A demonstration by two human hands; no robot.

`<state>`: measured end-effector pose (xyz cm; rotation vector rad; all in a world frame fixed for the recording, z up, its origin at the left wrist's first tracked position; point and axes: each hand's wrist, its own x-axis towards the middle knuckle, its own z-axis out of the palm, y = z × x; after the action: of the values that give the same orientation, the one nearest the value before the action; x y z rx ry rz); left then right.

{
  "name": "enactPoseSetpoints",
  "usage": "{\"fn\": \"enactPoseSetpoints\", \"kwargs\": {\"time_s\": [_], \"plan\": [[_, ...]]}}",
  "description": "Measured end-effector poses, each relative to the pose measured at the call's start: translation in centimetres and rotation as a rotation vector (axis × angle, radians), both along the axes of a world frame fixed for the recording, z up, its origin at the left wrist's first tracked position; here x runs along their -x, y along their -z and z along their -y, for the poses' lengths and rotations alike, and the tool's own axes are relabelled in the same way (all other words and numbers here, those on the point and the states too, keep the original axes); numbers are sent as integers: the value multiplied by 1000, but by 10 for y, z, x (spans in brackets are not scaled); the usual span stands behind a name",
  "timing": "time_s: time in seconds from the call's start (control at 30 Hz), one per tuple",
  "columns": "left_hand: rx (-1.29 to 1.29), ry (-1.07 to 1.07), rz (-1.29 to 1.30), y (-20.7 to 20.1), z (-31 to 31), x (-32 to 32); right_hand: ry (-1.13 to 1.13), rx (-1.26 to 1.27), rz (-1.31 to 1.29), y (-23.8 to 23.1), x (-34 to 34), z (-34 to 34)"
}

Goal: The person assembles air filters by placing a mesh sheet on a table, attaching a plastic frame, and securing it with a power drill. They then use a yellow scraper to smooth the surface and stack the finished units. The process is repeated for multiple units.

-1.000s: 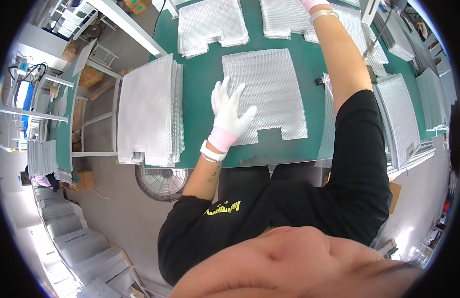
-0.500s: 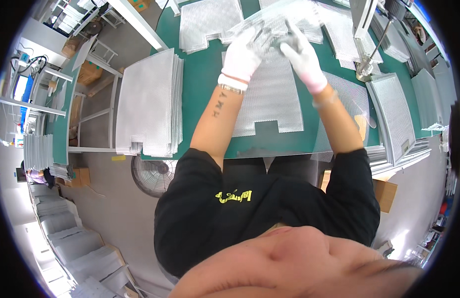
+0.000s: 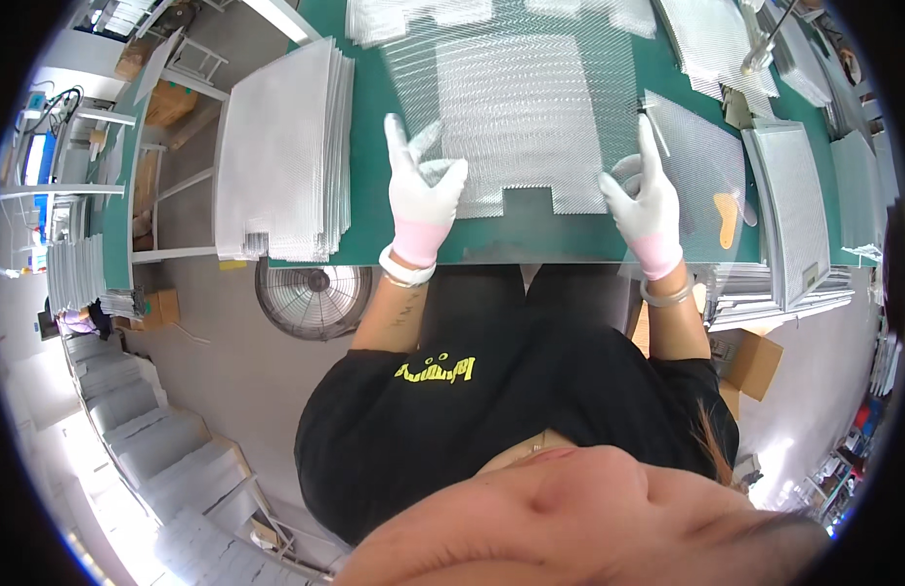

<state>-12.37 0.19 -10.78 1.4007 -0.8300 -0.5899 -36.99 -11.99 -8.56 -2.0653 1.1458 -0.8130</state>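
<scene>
A sheer grey mesh sheet [image 3: 413, 73] spreads over a white notched mesh sheet [image 3: 521, 117] on the green table. Both my hands wear white gloves with pink cuffs. My left hand [image 3: 423, 195] is at the sheer sheet's near left edge, thumb above and fingers partly under it, index stretched forward. At the near right edge, my right hand [image 3: 648, 205] grips likewise, its index pointing away. Just beyond that fingertip lies a thin white stick-like thing with a dark end [image 3: 655, 122]. The notch of the lower sheet faces me, between my hands.
A thick stack of white mesh sheets [image 3: 281, 146] stands on the left. To the right lie a clear sheet [image 3: 701, 161] with a tan piece [image 3: 726, 220] on it, and a framed panel [image 3: 789, 205]. More mesh stacks [image 3: 716, 49] line the far side. A floor fan [image 3: 315, 298] is below the table.
Both hands have come back toward me and moved apart. The sheer mesh sheet, bunched at the far side before, is now spread over the white one. My view has shifted forward.
</scene>
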Motion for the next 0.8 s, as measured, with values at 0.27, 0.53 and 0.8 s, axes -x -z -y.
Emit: {"fn": "enactPoseSetpoints", "kwargs": {"time_s": [0.27,0.53,0.8], "plan": [[-261,-108,830,45,6,-14,-32,-58,-165,32,-5,4],[-393,-40,808,67,19,-15,0,-80,-298,56,-11,13],[-493,-48,920,76,24,-17,-43,86,-358,79,-7,12]]}}
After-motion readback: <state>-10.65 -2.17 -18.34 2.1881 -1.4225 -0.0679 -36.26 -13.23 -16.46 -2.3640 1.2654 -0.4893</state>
